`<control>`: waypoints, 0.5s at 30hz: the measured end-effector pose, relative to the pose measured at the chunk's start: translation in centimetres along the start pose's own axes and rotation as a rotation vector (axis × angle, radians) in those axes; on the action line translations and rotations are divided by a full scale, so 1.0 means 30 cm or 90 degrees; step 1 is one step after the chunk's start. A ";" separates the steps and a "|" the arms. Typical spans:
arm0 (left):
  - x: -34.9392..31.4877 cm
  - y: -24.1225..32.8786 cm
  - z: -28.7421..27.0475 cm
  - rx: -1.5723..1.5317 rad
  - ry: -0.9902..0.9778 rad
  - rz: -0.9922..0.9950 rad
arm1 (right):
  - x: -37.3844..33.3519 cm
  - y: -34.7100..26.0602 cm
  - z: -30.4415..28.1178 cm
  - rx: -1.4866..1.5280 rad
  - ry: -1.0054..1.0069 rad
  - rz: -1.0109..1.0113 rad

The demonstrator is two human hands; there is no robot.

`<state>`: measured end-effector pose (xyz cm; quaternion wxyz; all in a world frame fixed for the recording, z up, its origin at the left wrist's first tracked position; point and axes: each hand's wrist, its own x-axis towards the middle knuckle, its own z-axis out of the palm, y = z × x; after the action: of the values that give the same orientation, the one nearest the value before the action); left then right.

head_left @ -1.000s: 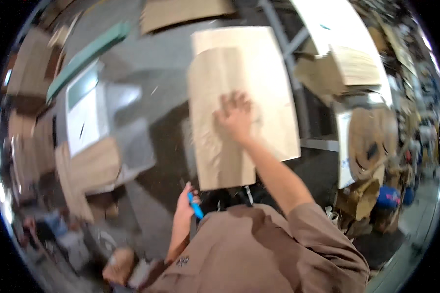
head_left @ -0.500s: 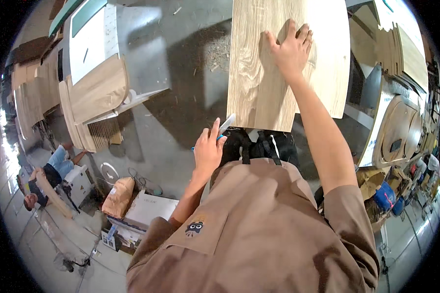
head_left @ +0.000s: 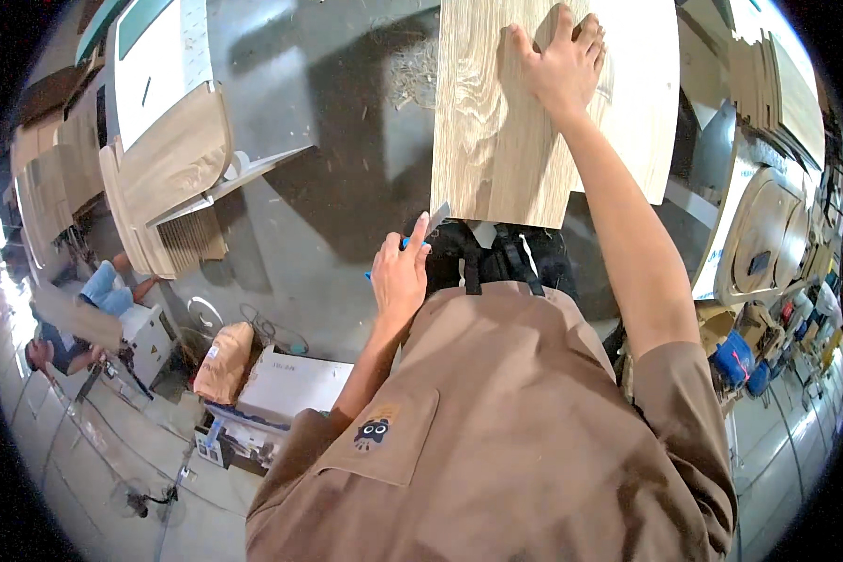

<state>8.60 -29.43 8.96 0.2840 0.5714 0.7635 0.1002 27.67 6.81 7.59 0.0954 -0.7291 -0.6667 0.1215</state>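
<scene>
At twelve o'clock of the head view, lay flat on the grey table (head_left: 347, 122): wood-grain panel (head_left: 492, 122), over a paler board (head_left: 642, 103) showing at its right edge. Pressed down on the panel's top right by the right hand (head_left: 560, 66), palm flat, fingers spread. Held just below the panel's lower left corner, at about six o'clock from it: left hand (head_left: 401, 276), curled around a blue-handled scraper (head_left: 428, 229), blade tip close to or touching that edge, cannot tell which. Scattered at eleven o'clock: wood shavings (head_left: 412, 80). Stacked at nine o'clock: curved boards (head_left: 169, 159). Judged risks: blade slipping off the edge toward the body; panel sliding if pressure eased.
</scene>
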 end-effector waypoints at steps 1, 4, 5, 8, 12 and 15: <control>0.002 0.000 0.000 0.000 -0.003 -0.001 | 0.000 0.003 0.003 0.007 0.000 -0.002; 0.010 0.000 -0.005 0.007 -0.004 -0.005 | -0.003 0.014 0.008 0.007 0.013 -0.015; 0.015 0.000 -0.010 0.006 -0.009 -0.002 | -0.001 0.018 0.009 0.007 0.010 -0.014; 0.028 -0.006 -0.018 0.017 -0.016 0.008 | 0.002 0.033 0.015 0.006 0.005 -0.022; 0.053 -0.018 -0.023 0.039 -0.014 0.031 | 0.004 0.043 0.015 0.011 0.030 -0.049; 0.081 -0.011 -0.026 0.051 -0.011 0.033 | 0.010 0.045 0.019 0.008 0.032 -0.057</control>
<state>7.45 -27.14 8.68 0.2646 0.6027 0.7494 0.0722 28.81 6.95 6.63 0.1221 -0.7007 -0.6954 0.1027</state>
